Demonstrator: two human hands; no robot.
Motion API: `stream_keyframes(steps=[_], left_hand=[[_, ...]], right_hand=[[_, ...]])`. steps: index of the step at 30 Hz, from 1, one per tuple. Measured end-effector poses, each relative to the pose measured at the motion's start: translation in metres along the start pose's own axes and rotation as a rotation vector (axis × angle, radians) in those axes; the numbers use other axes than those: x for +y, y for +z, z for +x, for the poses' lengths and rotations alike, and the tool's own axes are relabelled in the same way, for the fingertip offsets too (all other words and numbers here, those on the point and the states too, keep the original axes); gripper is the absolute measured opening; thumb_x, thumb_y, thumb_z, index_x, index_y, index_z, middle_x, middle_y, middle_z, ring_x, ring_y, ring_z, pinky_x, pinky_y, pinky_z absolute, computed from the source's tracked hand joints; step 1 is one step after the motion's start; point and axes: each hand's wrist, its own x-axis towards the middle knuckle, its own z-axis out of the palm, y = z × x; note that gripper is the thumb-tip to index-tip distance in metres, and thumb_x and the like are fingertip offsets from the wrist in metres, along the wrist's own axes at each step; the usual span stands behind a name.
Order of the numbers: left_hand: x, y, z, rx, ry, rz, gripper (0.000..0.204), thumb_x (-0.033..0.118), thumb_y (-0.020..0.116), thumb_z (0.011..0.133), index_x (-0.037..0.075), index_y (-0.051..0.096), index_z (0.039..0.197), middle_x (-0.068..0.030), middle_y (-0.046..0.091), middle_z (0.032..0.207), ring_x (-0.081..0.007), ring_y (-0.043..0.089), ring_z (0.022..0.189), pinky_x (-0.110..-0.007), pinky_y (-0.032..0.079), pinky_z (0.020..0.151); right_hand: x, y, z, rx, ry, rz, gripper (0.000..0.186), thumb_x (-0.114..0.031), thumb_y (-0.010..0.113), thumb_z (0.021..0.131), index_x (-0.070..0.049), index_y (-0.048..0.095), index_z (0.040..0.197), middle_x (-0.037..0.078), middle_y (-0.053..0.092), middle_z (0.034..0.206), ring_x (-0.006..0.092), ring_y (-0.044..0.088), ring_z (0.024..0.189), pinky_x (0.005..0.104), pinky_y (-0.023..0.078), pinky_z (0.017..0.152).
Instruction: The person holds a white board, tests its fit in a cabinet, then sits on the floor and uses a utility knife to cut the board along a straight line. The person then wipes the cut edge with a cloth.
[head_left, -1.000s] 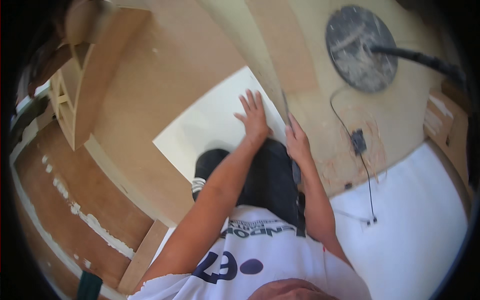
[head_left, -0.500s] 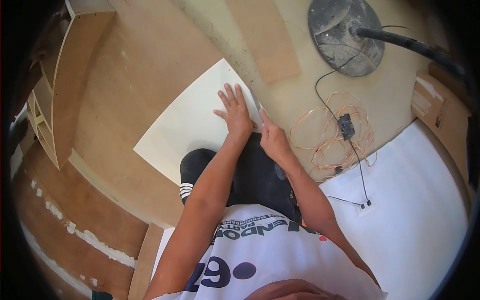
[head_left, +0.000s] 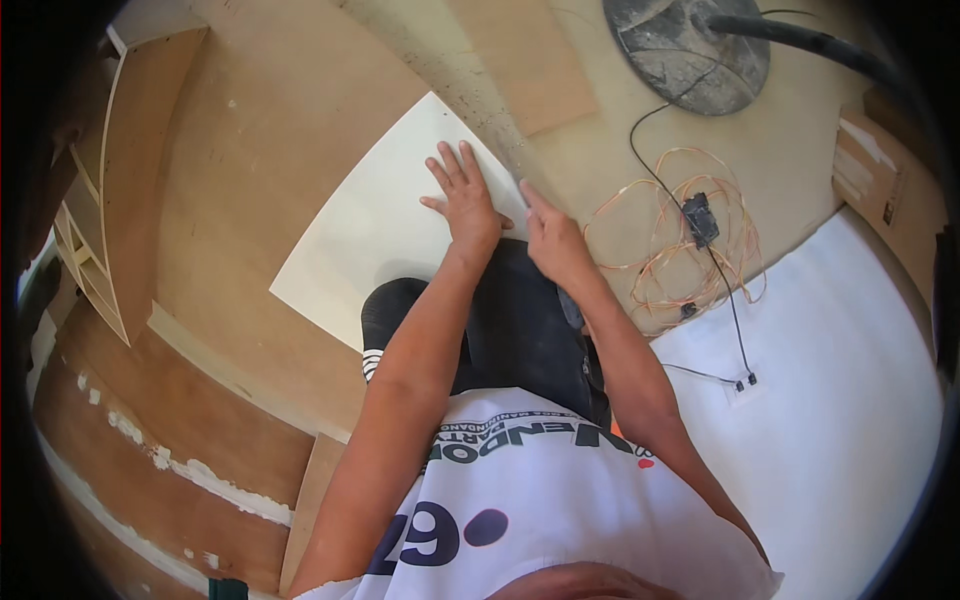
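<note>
A white panel lies at a slant in front of me, its near part over my dark-trousered leg. Palm down on its right half, my left hand is open with fingers spread. My right hand is closed at the panel's right edge, with its index finger pointing forward. It grips a thin grey flat blade-like tool, which runs along that edge. The tool is blurred and its handle is hidden in the hand; I cannot tell whether it is a file or a knife.
Right of my hands lie a coiled orange cord and a black adapter. Beyond stands a round dusty black base with a pole. A cardboard box is at right, a wooden frame at left, a brown board ahead.
My right hand has moved slightly forward along the panel's edge with the tool. The left hand stays flat on the panel. The whole view has shifted a little.
</note>
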Motion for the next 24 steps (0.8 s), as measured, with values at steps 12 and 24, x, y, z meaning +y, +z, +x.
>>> stream_keyframes(steps=[12, 24], left_hand=[[0.002, 0.001, 0.0, 0.005, 0.016, -0.027, 0.137, 0.014, 0.094, 0.047, 0.005, 0.008, 0.154, -0.022, -0.005, 0.16, -0.0489, -0.001, 0.145, -0.082, 0.019, 0.096], [-0.004, 0.011, 0.006, 0.037, 0.048, 0.013, 0.1, 0.018, 0.071, 0.078, 0.004, 0.008, 0.154, -0.0254, -0.004, 0.159, -0.0511, -0.002, 0.145, -0.082, 0.016, 0.095]], right_hand=[[0.0, 0.011, 0.007, 0.042, -0.031, -0.051, 0.041, -0.007, 0.049, 0.092, 0.002, 0.052, 0.131, 0.034, 0.06, 0.111, 0.0481, 0.059, 0.104, 0.0505, 0.048, 0.089], [0.005, 0.025, 0.013, 0.062, -0.153, -0.087, 0.04, -0.01, 0.048, 0.092, 0.002, 0.054, 0.13, 0.032, 0.06, 0.113, 0.048, 0.058, 0.104, 0.0466, 0.048, 0.09]])
